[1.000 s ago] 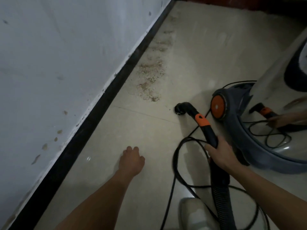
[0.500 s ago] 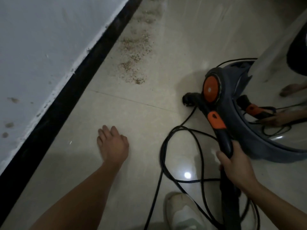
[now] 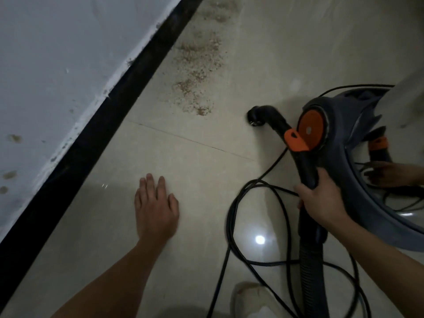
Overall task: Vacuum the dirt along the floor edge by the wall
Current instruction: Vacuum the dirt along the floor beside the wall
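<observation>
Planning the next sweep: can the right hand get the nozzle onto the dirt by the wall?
Probably yes. The right hand grips the wand, the nozzle sits right of the dirt, and only bare tile lies between. The cable loops nearer the person.

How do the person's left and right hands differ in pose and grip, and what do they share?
The left hand is open, fingers straight, holding nothing; the right hand curls round the hose handle. The left hand is nearer the baseboard; the right hand is beside the vacuum body. Both are bare.
</observation>
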Demonstrator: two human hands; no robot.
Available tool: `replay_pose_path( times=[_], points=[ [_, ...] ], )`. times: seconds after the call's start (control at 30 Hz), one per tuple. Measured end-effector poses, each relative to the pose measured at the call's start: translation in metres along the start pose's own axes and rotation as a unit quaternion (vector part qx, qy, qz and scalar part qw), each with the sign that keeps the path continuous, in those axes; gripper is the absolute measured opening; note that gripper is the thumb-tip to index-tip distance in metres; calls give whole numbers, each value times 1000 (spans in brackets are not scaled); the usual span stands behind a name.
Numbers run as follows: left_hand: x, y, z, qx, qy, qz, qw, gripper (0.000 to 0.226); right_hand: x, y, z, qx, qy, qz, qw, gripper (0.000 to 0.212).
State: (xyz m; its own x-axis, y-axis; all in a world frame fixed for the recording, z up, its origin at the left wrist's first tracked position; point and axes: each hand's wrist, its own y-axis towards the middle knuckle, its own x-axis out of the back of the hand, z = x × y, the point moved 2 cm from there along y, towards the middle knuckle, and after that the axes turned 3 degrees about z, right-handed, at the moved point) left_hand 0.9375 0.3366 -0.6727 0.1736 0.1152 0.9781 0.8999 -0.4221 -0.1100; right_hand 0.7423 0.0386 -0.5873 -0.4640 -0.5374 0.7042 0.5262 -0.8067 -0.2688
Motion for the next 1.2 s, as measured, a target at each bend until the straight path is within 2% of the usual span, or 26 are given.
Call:
replay_pose_path(
  times=[0.13, 0.3, 0.43, 0.6, 0.73, 0.87, 1.03, 1.2],
  points=[
    [1, -1, 0, 5, -2, 7, 1000, 62, -13, 29, 32, 23, 46, 30, 998, 24],
    [2, 0, 1, 7, 6, 21, 1000, 64, -21, 7, 29, 79, -28, 112, 990, 33],
    [1, 2, 1, 10, 5, 26, 1000, 63, -33, 19, 46, 69, -5, 47, 997, 28],
    [2, 2, 0, 11, -3, 31, 999, 62, -53, 24, 64, 88, 6, 118, 989, 32],
    [0, 3, 1, 11, 3, 24, 1000, 61, -52, 36, 64, 62, 10, 51, 997, 28],
    [1, 1, 1, 10, 3, 24, 1000, 60, -67, 35, 80, 116, -13, 117, 986, 33],
    [0, 3, 2, 8, 3, 17, 1000, 58, -81, 53, 102, 106, -31, 60, 992, 27],
    [0, 3, 2, 9, 1, 20, 1000, 58, -96, 50, 114, 168, -43, 127, 977, 28]
  ],
)
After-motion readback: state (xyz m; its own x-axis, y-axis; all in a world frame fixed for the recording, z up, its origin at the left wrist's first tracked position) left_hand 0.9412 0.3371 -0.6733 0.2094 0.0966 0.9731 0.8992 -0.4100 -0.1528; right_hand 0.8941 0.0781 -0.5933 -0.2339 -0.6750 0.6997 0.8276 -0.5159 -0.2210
